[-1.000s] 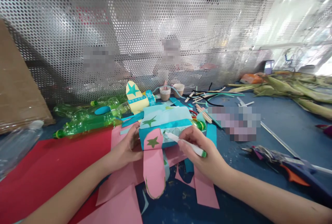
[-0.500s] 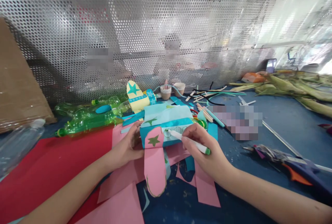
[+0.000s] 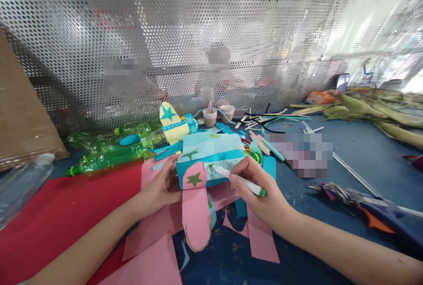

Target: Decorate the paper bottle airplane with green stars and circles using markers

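A paper-covered craft (image 3: 211,146) in light and darker blue is in the middle, with a pink rounded flap (image 3: 196,219) hanging from its front that bears a green star. Its left end is gripped by my left hand (image 3: 163,188), thumb in front and fingers partly hidden behind. My right hand (image 3: 261,183) pinches a white marker (image 3: 254,187) with a green end. The marker's tip touches the leftmost of several drawn green circles on the light blue band. Pink paper pieces (image 3: 264,236) lie under and around the craft.
Green plastic bottles (image 3: 112,155) and a yellow-and-blue paper-wrapped bottle (image 3: 173,131) lie behind on the left. Red paper (image 3: 76,214) spreads at left. A blue glue gun (image 3: 366,203) rests at right, near corn husks (image 3: 363,109). Perforated metal (image 3: 185,34) stands behind.
The whole view has shifted slightly left. Both hands keep their grips, and the marker tip stays at the same circle with hardly any visible movement.
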Motion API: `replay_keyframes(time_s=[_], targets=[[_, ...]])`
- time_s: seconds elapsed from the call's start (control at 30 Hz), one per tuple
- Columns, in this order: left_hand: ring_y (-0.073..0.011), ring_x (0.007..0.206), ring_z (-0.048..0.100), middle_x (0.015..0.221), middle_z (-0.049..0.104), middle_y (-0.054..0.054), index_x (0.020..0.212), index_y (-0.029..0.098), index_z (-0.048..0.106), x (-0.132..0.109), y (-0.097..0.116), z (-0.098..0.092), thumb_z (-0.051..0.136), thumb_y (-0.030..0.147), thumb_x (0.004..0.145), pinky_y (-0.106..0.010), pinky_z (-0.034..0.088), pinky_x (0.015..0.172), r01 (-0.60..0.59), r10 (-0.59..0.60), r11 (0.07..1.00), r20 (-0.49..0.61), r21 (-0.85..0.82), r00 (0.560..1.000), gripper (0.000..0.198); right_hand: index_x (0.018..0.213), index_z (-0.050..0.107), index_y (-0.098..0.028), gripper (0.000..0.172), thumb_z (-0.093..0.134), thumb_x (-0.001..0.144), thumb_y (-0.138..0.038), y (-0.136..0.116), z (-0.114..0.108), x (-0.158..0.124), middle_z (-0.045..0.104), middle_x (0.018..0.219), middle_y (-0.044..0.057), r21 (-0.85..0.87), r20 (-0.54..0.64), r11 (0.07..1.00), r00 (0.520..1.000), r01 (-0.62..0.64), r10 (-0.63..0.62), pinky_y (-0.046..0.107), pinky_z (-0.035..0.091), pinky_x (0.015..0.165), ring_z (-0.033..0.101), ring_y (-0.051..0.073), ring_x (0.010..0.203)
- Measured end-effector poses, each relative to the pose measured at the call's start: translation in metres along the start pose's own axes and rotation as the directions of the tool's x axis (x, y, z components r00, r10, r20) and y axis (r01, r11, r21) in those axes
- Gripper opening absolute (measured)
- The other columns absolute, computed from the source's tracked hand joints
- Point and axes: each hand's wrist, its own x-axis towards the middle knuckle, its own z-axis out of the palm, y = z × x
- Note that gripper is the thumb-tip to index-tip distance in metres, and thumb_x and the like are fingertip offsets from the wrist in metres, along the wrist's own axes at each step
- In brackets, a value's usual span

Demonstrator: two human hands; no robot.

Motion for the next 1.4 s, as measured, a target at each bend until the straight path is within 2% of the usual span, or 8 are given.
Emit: replay_keyframes(time_s=[0.37,0.77,1.0,1.23,1.4], targets=[[-0.0354,0.134,0.048,0.145,0.049,-0.012,0.144,0.035,0.027,-0.001,0.012,0.004,0.082,0.036,0.075,-0.052,0.043,0.108,0.033,-0.032,0.999,0.019,-0.011,0.999,0.089,0.081,0.049,-0.023,0.014,0.053,0.094,-0.026,0.0,0.001,0.001,0.052,0.07,-0.002,0.016,0.011,1.0,1.0,-0.021,0.021,0.026,0.039,0.054,0.049,0.012,0.059],[-0.0362,0.133,0.047,0.149,0.044,-0.013,0.148,0.035,0.025,-0.001,0.004,0.0,0.082,0.039,0.075,-0.054,0.045,0.105,0.039,-0.039,0.999,-0.009,0.021,0.999,0.093,0.077,0.049,-0.022,0.015,0.051,0.092,-0.02,-0.002,0.0,0.004,0.053,0.069,-0.002,0.003,-0.056,1.0,0.998,0.026,-0.025,0.026,0.039,0.054,0.05,0.012,0.058],[-0.0353,0.134,0.048,0.146,0.048,-0.013,0.142,0.033,0.03,-0.002,0.013,0.005,0.083,0.034,0.075,-0.053,0.043,0.108,0.042,-0.042,0.999,0.007,-0.018,0.999,0.086,0.075,0.049,-0.022,0.016,0.051,0.091,-0.019,-0.001,-0.001,0.002,0.05,0.068,-0.003,0.0,-0.058,0.999,0.998,0.034,-0.034,0.026,0.038,0.053,0.048,0.011,0.057],[-0.036,0.138,0.044,0.149,0.044,-0.013,0.142,0.034,0.026,0.0,0.016,0.007,0.082,0.034,0.075,-0.054,0.042,0.11,0.033,-0.032,0.999,0.031,-0.034,0.999,0.087,0.074,0.047,-0.022,0.017,0.05,0.09,-0.02,-0.003,-0.001,0.003,0.05,0.068,-0.003,-0.007,-0.073,0.999,0.997,0.033,-0.033,0.026,0.038,0.054,0.049,0.012,0.058],[-0.0358,0.133,0.049,0.146,0.048,-0.013,0.143,0.034,0.026,-0.001,0.013,0.005,0.082,0.037,0.075,-0.054,0.042,0.108,0.05,-0.05,0.999,0.005,-0.002,0.999,0.088,0.073,0.045,-0.023,0.018,0.05,0.09,-0.021,-0.004,-0.001,0.004,0.048,0.067,-0.004,-0.013,-0.078,1.0,0.997,0.019,-0.02,0.026,0.039,0.054,0.048,0.012,0.057]])
